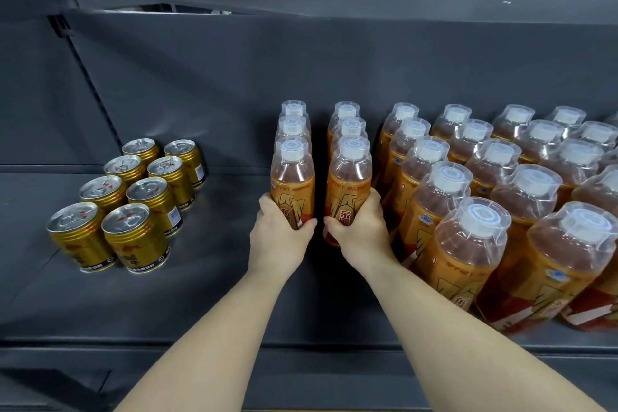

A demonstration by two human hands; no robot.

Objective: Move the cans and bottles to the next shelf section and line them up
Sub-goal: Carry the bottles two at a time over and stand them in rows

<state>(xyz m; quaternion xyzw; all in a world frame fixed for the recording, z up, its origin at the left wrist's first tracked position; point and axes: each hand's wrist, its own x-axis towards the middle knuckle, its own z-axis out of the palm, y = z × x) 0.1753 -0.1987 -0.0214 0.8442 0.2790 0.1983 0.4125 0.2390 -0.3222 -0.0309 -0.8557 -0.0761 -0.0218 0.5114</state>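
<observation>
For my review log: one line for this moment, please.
left hand: grips left bottle | right hand: grips right bottle | cans: two rows, left | other bottles: rows, right

Red "东" on orange bottle (347, 184) label, partial "Drink" on gold can (157, 207) side

We see through one wide-angle camera worn on the head, facing forward and tilted down, close above the front of the shelf (200, 294) and taking in its back panel (334, 60) across the top.
</observation>
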